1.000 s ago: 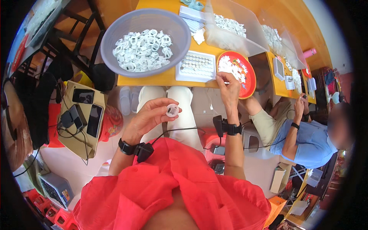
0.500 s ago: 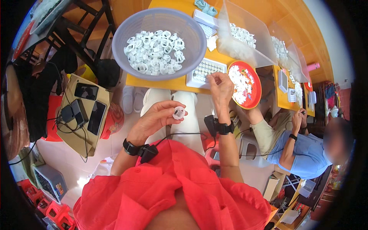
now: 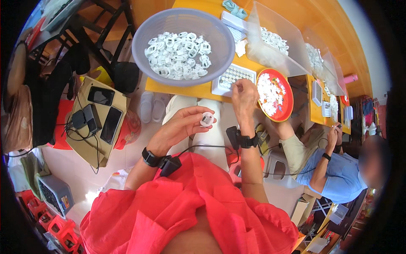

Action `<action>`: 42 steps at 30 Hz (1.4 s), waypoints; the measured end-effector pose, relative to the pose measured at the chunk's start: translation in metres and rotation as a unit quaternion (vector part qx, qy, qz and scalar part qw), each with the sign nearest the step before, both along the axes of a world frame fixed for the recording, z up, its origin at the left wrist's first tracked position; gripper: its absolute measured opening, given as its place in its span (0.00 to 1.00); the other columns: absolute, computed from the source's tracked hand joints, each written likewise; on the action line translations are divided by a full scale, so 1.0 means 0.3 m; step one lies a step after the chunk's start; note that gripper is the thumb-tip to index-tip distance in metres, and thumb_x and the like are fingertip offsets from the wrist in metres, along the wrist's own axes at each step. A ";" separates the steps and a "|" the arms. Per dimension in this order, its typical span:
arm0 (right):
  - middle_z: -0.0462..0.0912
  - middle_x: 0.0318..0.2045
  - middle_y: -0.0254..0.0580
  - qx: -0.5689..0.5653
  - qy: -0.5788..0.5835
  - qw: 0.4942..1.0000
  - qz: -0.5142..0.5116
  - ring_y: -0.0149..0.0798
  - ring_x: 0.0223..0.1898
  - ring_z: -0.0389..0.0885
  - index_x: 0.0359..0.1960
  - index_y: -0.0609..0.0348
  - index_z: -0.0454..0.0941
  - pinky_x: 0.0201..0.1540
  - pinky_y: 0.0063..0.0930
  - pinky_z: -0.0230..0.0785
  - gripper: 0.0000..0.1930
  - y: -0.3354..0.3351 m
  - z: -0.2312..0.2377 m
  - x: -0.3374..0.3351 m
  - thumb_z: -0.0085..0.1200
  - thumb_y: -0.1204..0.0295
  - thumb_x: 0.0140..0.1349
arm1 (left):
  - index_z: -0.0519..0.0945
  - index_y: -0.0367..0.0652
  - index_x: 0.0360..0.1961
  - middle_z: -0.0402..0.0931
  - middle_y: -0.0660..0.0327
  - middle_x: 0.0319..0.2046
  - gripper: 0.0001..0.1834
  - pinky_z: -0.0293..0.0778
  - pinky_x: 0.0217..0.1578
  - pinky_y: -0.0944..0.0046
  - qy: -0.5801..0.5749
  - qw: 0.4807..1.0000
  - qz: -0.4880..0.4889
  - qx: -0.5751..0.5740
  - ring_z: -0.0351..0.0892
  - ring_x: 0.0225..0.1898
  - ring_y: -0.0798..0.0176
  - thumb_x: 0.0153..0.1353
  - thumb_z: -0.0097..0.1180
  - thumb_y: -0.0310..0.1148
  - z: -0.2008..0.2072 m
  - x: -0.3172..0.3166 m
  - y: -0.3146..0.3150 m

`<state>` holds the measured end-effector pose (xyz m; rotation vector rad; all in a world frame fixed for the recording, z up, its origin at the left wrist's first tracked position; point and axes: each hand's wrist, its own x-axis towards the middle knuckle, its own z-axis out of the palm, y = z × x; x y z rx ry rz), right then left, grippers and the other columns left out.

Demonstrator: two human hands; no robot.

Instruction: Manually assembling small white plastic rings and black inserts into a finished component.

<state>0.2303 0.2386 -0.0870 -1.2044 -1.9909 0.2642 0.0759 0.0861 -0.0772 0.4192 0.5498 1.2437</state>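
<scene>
My left hand (image 3: pixel 179 128) is raised over my lap and pinches a small round white plastic part (image 3: pixel 207 120) with a dark opening in its face. To the right, my right hand (image 3: pixel 245 103) is at the near edge of a white tray (image 3: pixel 216 90) holding rows of small round pieces. Its thumb and fingers are curled together, and whatever they may hold is too small or hidden to make out. A large grey-purple basket (image 3: pixel 141 51) on the table, beyond my left hand, contains many similar white plastic parts (image 3: pixel 179 55).
A red round dish (image 3: pixel 289 103) with small white pieces sits right of the tray. Clear plastic bins (image 3: pixel 258 59) stand behind it. Cables run from both wrists. At left, a cardboard box (image 3: pixel 86 146) carries phones. A co-worker in blue (image 3: pixel 338 180) sits at right.
The whole view has shifted slightly, so the table appears further right. The round part in my left hand shows its face at a slightly different angle. My right hand remains by the tray, fingers still together.
</scene>
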 end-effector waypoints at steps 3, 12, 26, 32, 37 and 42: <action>0.75 0.20 0.44 0.017 0.034 0.999 0.016 0.42 0.23 0.73 0.23 0.62 0.74 0.27 0.31 0.65 0.03 -0.014 0.005 0.003 0.54 0.81 0.45 | 0.69 0.33 0.49 0.73 0.48 0.43 0.18 0.74 0.44 0.67 -0.014 1.000 0.008 0.011 0.75 0.43 0.60 0.61 0.48 0.33 0.006 0.007 0.005; 0.76 0.24 0.36 -0.162 0.207 0.956 0.132 0.26 0.25 0.72 0.28 0.64 0.77 0.30 0.18 0.64 0.06 -0.277 0.176 0.041 0.56 0.82 0.46 | 0.69 0.34 0.50 0.71 0.51 0.46 0.17 0.73 0.47 0.65 -0.018 0.999 0.037 0.028 0.74 0.46 0.60 0.61 0.47 0.30 0.002 0.034 0.018; 0.76 0.24 0.41 0.044 0.070 0.984 0.159 0.42 0.25 0.72 0.26 0.61 0.73 0.27 0.30 0.65 0.10 -0.353 0.151 0.005 0.54 0.87 0.41 | 0.72 0.37 0.47 0.70 0.59 0.47 0.14 0.74 0.46 0.66 0.089 0.994 0.062 0.023 0.72 0.46 0.69 0.60 0.48 0.28 0.014 0.048 0.000; 0.73 0.21 0.40 0.047 0.043 0.981 0.183 0.42 0.24 0.71 0.25 0.61 0.72 0.25 0.32 0.64 0.10 -0.354 0.155 0.008 0.55 0.87 0.41 | 0.75 0.38 0.44 0.74 0.62 0.40 0.13 0.74 0.43 0.69 0.108 0.991 0.083 -0.003 0.73 0.41 0.71 0.57 0.53 0.28 0.024 0.057 -0.002; 0.71 0.20 0.40 0.058 0.031 0.979 0.191 0.43 0.23 0.70 0.25 0.60 0.71 0.25 0.32 0.64 0.10 -0.354 0.156 0.006 0.54 0.86 0.41 | 0.75 0.38 0.43 0.74 0.62 0.41 0.12 0.75 0.42 0.69 0.150 0.985 0.087 0.006 0.73 0.42 0.70 0.57 0.53 0.27 0.026 0.059 -0.005; 0.73 0.20 0.40 0.066 0.005 0.978 0.199 0.41 0.22 0.70 0.23 0.61 0.71 0.23 0.30 0.63 0.10 -0.354 0.151 0.004 0.55 0.87 0.40 | 0.77 0.37 0.41 0.75 0.62 0.39 0.12 0.75 0.42 0.68 0.191 0.977 0.089 0.027 0.74 0.40 0.70 0.56 0.55 0.27 0.004 0.056 -0.005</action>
